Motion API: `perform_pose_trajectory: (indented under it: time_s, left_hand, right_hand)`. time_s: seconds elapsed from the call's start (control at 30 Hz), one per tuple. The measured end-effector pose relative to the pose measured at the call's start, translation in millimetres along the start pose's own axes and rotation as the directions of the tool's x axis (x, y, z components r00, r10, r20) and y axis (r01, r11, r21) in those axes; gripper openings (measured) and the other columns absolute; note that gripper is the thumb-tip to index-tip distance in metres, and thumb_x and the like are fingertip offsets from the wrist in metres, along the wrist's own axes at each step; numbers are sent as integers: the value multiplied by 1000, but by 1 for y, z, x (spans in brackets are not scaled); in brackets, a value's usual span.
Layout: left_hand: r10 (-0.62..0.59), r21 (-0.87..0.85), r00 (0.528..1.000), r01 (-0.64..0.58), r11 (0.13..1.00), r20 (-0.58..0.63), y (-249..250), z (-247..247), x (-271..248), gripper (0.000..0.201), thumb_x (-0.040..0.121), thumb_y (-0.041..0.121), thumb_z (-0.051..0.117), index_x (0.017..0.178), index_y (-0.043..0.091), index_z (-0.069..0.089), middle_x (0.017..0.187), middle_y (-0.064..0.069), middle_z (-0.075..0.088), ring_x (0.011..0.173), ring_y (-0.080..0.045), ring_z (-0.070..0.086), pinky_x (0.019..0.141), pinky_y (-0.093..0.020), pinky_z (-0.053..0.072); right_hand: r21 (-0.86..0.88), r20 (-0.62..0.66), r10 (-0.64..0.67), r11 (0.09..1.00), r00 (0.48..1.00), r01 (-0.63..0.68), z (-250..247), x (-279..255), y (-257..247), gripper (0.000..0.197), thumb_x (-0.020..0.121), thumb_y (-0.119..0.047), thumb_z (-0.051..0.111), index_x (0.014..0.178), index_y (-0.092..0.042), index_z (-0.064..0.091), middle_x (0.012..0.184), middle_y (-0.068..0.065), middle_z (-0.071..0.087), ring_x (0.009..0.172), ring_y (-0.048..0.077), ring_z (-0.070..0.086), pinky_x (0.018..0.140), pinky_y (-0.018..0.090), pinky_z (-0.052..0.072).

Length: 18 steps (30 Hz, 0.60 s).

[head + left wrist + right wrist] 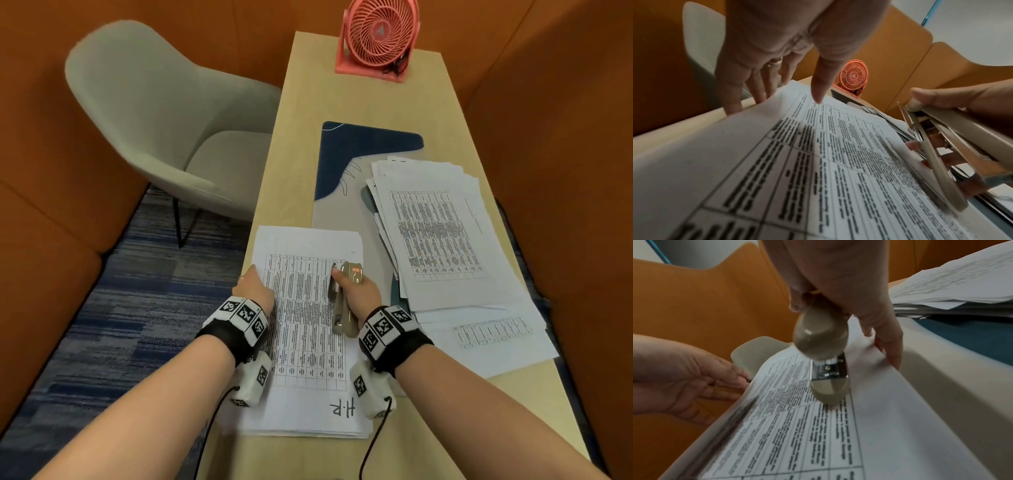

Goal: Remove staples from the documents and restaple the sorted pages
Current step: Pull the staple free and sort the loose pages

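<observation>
Your right hand (359,291) is wrapped around the hard, heavy stapler (344,301) sitting on the thin, floppy pages (301,342) near you, so I think your flat left hand (255,287) should press the slippery edge down.

The desk (308,113) is pale blond wood, and the desk mat (346,154) on it is deep navy giving way to a soft grey patch with thin dark line drawing. The fan (378,37) at the far end is coral pink all over, its grille a spiral of fine spokes. The near stack of pages (305,325) is white with black gridded tables of dense print and a handwritten "H.R" in black; the loose pile (442,236) to the right is white with the same tables. The stapler (344,301) is beige with silvery metal and a small red label. The wristbands (390,329) are black with black-and-white square markers. The chair (164,126) is light grey, the walls burnt orange, the carpet streaked blue and grey
</observation>
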State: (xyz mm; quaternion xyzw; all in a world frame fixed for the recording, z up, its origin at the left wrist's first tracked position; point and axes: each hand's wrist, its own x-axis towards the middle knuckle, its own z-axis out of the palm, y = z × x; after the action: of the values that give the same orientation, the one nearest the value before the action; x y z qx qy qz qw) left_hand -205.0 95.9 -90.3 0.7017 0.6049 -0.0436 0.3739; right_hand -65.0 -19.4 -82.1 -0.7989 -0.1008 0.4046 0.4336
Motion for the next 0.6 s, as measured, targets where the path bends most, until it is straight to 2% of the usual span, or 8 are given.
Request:
perform_pose_trajectory:
  time_s: [0.1,0.23,0.33,0.4,0.43,0.5,0.53,0.6]
  left_hand:
    - [20,1,1000,-20,1000,1,2,-2,6,50,88,2,47,136,4,34,135,-19,45,122,-37,44,100,-40,38]
    - [-9,31,1000,10,999,-18,6,0,6,39,86,0,45,124,3,41,131,-21,44,118,-38,43,97,-42,39]
    - [-117,46,992,118,992,-39,23,8,-9,58,88,7,50,141,13,27,151,-19,15,135,-37,21,107,-47,27]
    - [-47,57,995,52,997,-87,38,17,-19,67,88,12,53,146,17,20,155,-13,3,141,-31,7,112,-49,17]
    - [41,37,995,-38,999,-93,47,23,-22,67,88,11,53,146,15,21,155,-13,6,141,-29,9,112,-46,17]
    - [240,-71,970,-242,968,-36,69,35,-28,58,89,6,51,143,8,30,149,-14,25,136,-27,27,109,-32,24]
    - [302,-135,953,-297,945,16,81,42,-32,51,90,5,49,140,6,36,143,-14,36,130,-25,37,105,-27,28]
    - [345,-239,932,-312,919,109,104,57,-42,42,91,4,47,134,5,45,131,-11,52,119,-23,50,99,-23,34]
  right_hand:
    - [47,19,44,998,999,-44,-4,7,-8,50,76,-53,69,105,-13,62,102,10,69,94,30,66,92,47,51]
    - [25,61,50,998,997,-51,-12,12,-9,32,79,-47,69,90,-18,64,101,12,70,95,31,66,91,48,51]
    - [35,45,33,999,998,-35,-20,12,-7,26,81,-44,68,83,-18,65,97,12,71,93,31,67,90,46,52]
    - [48,-18,0,999,1000,1,-32,12,-7,28,83,-42,66,85,-14,66,92,10,69,88,28,65,85,38,52]
    - [49,-61,-11,999,998,14,-41,11,-8,29,84,-41,66,86,-13,65,88,8,67,84,25,63,78,33,50]
    - [46,-148,-16,999,989,23,-66,13,-5,26,85,-38,65,83,-12,63,81,5,62,76,20,59,68,28,46]
    - [38,-185,-14,999,983,22,-81,15,-3,25,85,-37,65,79,-13,61,78,6,62,75,22,59,68,28,47]
    - [31,-253,-3,999,967,11,-115,23,5,25,82,-36,67,72,-14,59,78,11,64,79,30,63,78,38,52]
